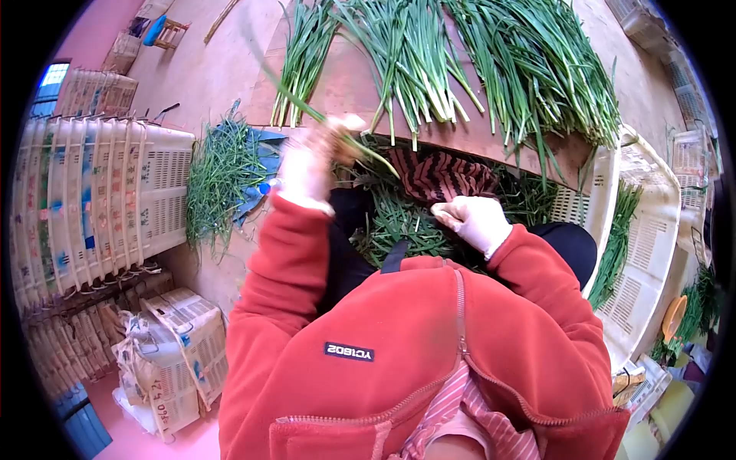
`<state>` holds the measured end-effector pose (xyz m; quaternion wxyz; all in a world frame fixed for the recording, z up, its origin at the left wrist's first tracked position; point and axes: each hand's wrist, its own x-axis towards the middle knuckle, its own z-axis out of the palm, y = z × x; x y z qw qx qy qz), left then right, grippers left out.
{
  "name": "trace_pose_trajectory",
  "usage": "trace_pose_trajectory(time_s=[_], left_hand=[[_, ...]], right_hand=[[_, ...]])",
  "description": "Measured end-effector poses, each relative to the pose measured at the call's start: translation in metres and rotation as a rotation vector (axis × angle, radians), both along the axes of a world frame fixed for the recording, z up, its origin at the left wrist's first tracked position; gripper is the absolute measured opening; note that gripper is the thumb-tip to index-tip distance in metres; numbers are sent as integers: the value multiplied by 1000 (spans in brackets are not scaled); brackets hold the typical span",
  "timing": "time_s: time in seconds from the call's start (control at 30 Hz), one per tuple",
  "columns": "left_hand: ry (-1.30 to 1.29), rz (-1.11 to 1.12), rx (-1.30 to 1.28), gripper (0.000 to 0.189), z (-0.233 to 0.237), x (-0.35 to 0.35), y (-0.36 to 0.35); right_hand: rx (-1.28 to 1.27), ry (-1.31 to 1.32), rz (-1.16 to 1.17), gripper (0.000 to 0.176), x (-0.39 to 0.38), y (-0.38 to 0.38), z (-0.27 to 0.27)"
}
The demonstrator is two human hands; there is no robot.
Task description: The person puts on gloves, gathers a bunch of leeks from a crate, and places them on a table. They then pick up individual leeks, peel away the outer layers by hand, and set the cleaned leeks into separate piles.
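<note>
My left hand [314, 157], in a pale glove and blurred by motion, is raised at the board's near edge. It grips a long green garlic chive stalk [376, 159], whose leaf end runs up and left. My right hand [475, 222], gloved too, is closed over my lap with thumb and fingers together. Whether anything is pinched there is hidden. Beneath and between the hands lies a heap of loose green leaves [406, 226]. A black-and-red striped cloth [445, 176] is just beyond my right hand.
Bunches of garlic chives [537, 69] lie on the brown board [261, 92] ahead. A white crate [644, 199] holding greens stands at right. Stacked crates [165, 180] and a leaf pile [222, 172] are at left. An orange dish [675, 318] is far right.
</note>
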<state>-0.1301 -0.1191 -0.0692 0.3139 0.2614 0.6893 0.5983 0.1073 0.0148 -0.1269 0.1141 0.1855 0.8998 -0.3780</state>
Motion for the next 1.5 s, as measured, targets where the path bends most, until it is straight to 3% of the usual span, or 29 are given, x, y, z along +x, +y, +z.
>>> trace_pose_trajectory(time_s=[0.03, 0.1, 0.17, 0.3, 0.37, 0.43, 0.47, 0.5, 0.57, 0.63, 0.7, 0.77, 0.83, 0.87, 0.9, 0.97, 1.03, 1.07, 1.1, 1.17, 1.23, 1.27, 1.33, 1.43, 1.5], left_hand=[[139, 39, 9, 32, 7, -33, 2], [331, 66, -343, 30, 33, -97, 11], [335, 51, -411, 23, 14, -162, 23], [397, -56, -900, 22, -63, -246, 46], [390, -18, -886, 49, -61, -226, 54], [943, 146, -728, 59, -98, -241, 51], [867, 169, -691, 61, -72, -214, 58], [944, 134, -542, 54, -73, -205, 60], [672, -70, -426, 49, -56, -156, 72], [431, -273, -541, 53, -45, -117, 87], [899, -169, -355, 64, -63, -92, 100], [988, -159, -395, 86, -70, -84, 122], [979, -142, -336, 93, -80, -74, 142], [963, -175, -437, 93, -77, -66, 153], [995, -208, -430, 93, -80, -62, 163], [1022, -321, -447, 89, -85, -57, 180], [1146, -397, -476, 79, -99, -60, 192], [1164, -398, -468, 79, -105, -62, 192], [1182, -400, -463, 80, -108, -63, 193], [1188, -401, -463, 71, -107, -62, 193], [1188, -404, -426, 70, -111, -65, 189], [1195, -401, -420, 69, -113, -66, 189], [1205, -399, -402, 68, -113, -66, 189], [1210, -399, -378, 68, -115, -65, 189], [1197, -418, -436, 68, -116, -68, 194]], right_hand=[[17, -44, -36, 26, 2, 1, -1], [18, 45, -142, 21, 7, 4, -11], [11, 14, -162, 24, 1, 8, -1], [-45, 77, -247, 22, -2, 16, 2], [-144, 56, -339, 23, -1, 21, 4], [-265, 30, -418, 25, 3, 28, 1], [-438, 43, -469, 27, 5, 31, -2], [-440, 32, -469, 27, 5, 32, -1], [-768, 161, -545, 29, -1, 33, 7], [-852, 84, -588, 34, -9, 33, 22], [-950, 156, -599, 33, -12, 33, 25], [-1051, 271, -612, 32, -15, 35, 34], [-870, 359, -582, 29, -24, 46, 40], [-701, 441, -512, 26, -35, 53, 46], [-328, 691, -341, 28, -49, 61, 33], [-88, 784, -246, 27, -84, 68, 23], [304, 739, -150, 23, -114, 67, 0], [473, 542, -56, 24, -119, 62, -7], [432, 336, -78, 26, -123, 57, -33], [450, 117, -36, 28, -101, 35, -28], [545, 263, 65, 26, -65, 24, -12], [454, 151, 99, 25, -54, 22, -4], [437, 264, 28, 29, -36, 20, -2], [464, 353, -52, 32, -67, 34, 37], [586, 658, -93, 27, -100, 53, 22]])
